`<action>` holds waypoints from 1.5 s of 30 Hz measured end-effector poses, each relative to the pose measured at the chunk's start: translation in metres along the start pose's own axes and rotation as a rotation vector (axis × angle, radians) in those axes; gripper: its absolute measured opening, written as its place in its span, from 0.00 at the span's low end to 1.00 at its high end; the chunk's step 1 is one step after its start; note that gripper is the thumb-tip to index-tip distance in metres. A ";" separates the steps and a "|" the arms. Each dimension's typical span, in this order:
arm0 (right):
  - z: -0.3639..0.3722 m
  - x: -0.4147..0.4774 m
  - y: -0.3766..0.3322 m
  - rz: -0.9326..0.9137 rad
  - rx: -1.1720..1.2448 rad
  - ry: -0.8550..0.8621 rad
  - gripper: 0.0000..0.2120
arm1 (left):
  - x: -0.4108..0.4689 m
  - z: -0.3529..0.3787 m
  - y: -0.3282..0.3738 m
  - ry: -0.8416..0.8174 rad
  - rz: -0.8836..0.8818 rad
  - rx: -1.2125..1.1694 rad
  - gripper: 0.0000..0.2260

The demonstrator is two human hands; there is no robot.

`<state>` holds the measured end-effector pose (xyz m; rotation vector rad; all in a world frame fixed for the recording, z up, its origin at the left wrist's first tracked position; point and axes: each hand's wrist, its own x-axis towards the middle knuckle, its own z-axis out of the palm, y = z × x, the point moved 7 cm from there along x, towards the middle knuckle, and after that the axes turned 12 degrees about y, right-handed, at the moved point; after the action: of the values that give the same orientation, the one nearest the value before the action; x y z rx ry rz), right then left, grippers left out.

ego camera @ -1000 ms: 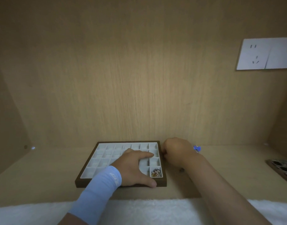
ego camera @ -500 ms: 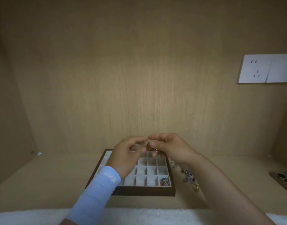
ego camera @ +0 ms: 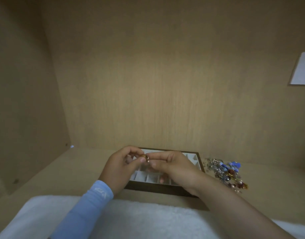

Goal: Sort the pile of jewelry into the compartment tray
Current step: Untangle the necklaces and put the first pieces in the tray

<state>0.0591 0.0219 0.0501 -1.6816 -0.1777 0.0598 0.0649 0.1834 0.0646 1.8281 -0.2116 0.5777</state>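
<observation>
Thumb and first finger of your left hand [ego camera: 120, 167] and of your right hand [ego camera: 172, 167] pinched one small gold-brown jewelry piece [ego camera: 146, 157] between them, up in the air. Both hands were curled in, and each pressed on the piece from its own side.

Right under the pinch sat the compartment tray [ego camera: 153, 188] with its little white boxes. The pile of jewelry [ego camera: 226, 171] lay off to the right of the pinch, past your right wrist, just beside the tray and apart from both hands.

I think the piece was very light and hard. It looked smooth and shiny, so it could slip out of a loose pinch. A little pale bead seemed to hang under it. Thin bits like that can bend or snap, so a soft pinch was better than a hard squeeze. The best place to hold was the thick round middle, not the small hanging bit. What kind of piece it was, I could not tell; it was too small.

The pile looked tangled, so pulling one thing out could drag others along.
</observation>
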 end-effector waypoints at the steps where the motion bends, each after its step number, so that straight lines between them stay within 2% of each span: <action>1: 0.002 0.000 0.002 -0.018 -0.047 0.027 0.12 | 0.002 -0.006 -0.003 0.001 -0.016 0.008 0.08; 5: 0.006 -0.004 0.005 -0.203 -0.447 0.131 0.14 | 0.009 -0.027 -0.010 -0.029 -0.019 0.042 0.09; 7: 0.013 -0.007 0.006 -0.294 -0.615 0.117 0.14 | 0.013 -0.035 -0.018 -0.053 -0.020 0.059 0.11; 11: 0.031 -0.013 0.010 -0.564 -0.936 0.062 0.12 | 0.013 -0.037 -0.028 -0.145 -0.040 0.036 0.07; 13: 0.033 -0.012 0.006 -0.597 -1.029 0.031 0.10 | 0.011 -0.034 -0.028 -0.195 -0.029 0.083 0.07; 15: 0.032 -0.004 0.000 -0.534 -1.105 -0.006 0.10 | 0.009 -0.032 -0.029 -0.229 -0.019 0.149 0.08; 19: 0.032 0.013 -0.011 -0.352 -1.060 0.007 0.10 | 0.007 -0.031 -0.031 -0.235 -0.025 0.204 0.07; 22: 0.038 0.021 -0.012 -0.316 -0.882 0.051 0.07 | 0.007 -0.030 -0.033 -0.192 -0.033 0.195 0.05; 24: 0.044 0.024 -0.011 -0.294 -0.803 0.062 0.08 | 0.010 -0.033 -0.033 -0.156 -0.041 0.156 0.05; 27: 0.044 0.026 -0.005 -0.277 -0.768 0.072 0.10 | 0.011 -0.032 -0.034 -0.174 -0.049 0.180 0.06; 29: 0.043 0.023 0.001 -0.265 -0.809 0.019 0.12 | 0.008 -0.029 -0.037 -0.206 -0.059 0.220 0.08; 33: 0.046 0.013 -0.001 -0.334 -0.944 -0.102 0.10 | 0.003 -0.024 -0.039 -0.263 -0.056 0.323 0.06; 38: 0.030 0.019 -0.005 -0.377 -0.942 0.009 0.09 | -0.001 -0.019 -0.038 -0.248 -0.024 0.358 0.05; 43: 0.037 0.015 -0.002 -0.421 -0.970 -0.013 0.08 | -0.005 -0.016 -0.034 -0.284 0.023 0.526 0.02; 45: 0.039 0.014 -0.003 -0.435 -0.973 -0.014 0.08 | -0.006 -0.016 -0.033 -0.334 0.030 0.576 0.04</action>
<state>0.0668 0.0628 0.0491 -2.5620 -0.6561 -0.4019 0.0687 0.2087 0.0375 2.4847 -0.3197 0.3679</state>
